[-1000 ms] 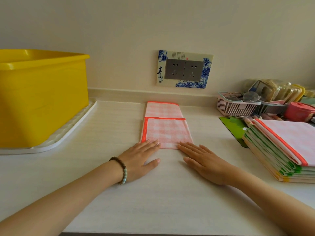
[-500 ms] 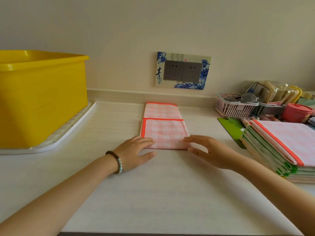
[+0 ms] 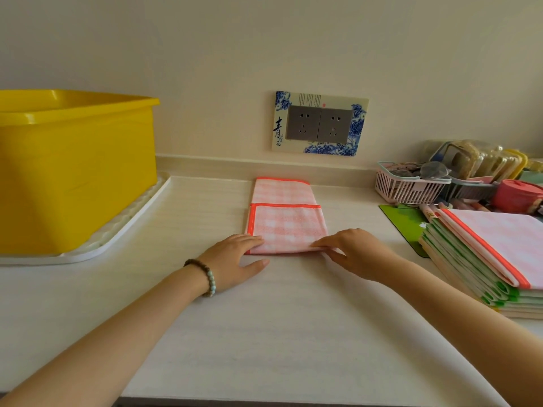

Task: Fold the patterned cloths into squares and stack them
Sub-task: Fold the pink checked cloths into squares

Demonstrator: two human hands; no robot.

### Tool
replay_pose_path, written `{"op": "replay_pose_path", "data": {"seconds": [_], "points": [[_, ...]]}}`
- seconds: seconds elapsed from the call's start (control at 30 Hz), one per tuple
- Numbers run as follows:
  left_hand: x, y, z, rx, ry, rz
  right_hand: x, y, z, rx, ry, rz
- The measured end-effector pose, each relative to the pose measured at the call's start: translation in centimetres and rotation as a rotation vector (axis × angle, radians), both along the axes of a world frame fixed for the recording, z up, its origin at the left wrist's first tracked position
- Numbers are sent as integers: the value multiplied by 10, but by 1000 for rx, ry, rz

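A pink checked cloth (image 3: pixel 286 221) with orange trim lies in the middle of the counter, folded into a long strip with its near half doubled over. My left hand (image 3: pixel 235 262) rests flat on the cloth's near left corner, thumb out on the counter. My right hand (image 3: pixel 352 254) is at the near right corner, with finger and thumb pinching the cloth's edge. At the right stands a stack of folded cloths (image 3: pixel 484 259), pink checked on top and green-edged ones below.
A yellow tub (image 3: pixel 73 171) sits on a white tray (image 3: pixel 117 230) at the left. At the back right are a pink basket (image 3: pixel 408 186), a red lidded pot (image 3: pixel 517 195) and a green mat (image 3: pixel 402 221). A wall socket plate (image 3: pixel 318 123) is behind the cloth.
Both hands slid apart from the middle of the cloth's near edge to its two near corners. My right hand went from flat to pinching the corner.
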State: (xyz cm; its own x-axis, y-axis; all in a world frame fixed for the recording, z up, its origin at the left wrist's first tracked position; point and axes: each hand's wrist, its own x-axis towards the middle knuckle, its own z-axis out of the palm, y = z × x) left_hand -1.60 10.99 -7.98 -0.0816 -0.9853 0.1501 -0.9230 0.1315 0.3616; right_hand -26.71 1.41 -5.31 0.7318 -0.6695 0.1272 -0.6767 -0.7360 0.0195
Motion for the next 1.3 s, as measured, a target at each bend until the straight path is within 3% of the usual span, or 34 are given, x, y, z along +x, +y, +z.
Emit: {"op": "replay_pose_path", "data": {"seconds": [0.1,0.27,0.5,0.63,0.77,0.87,1.13,1.23,1.3], "points": [[2,4,2,-18,62,-19,-5,0,-6,14,-96,-21],[8,9,5,-40,11,-112,-22,27,-6,44,-209,31],[3,16,13,1,-385,-291,-51,72,-6,136,-386,179],[1,28,6,-1,-390,-325,-56,74,-5,91,-271,217],[5,32,-9,-273,-518,-442,-50,62,-8,119,-112,191],[-2,38,-5,-294,-495,-524,-43,57,-9,188,-54,177],[-5,40,-7,-170,-260,-297,-44,49,-16,236,-35,200],[-3,32,-5,-175,-231,-249,-43,43,-18,271,-77,155],[0,27,-5,-140,-107,-211,-43,42,-16,333,-194,79]]}}
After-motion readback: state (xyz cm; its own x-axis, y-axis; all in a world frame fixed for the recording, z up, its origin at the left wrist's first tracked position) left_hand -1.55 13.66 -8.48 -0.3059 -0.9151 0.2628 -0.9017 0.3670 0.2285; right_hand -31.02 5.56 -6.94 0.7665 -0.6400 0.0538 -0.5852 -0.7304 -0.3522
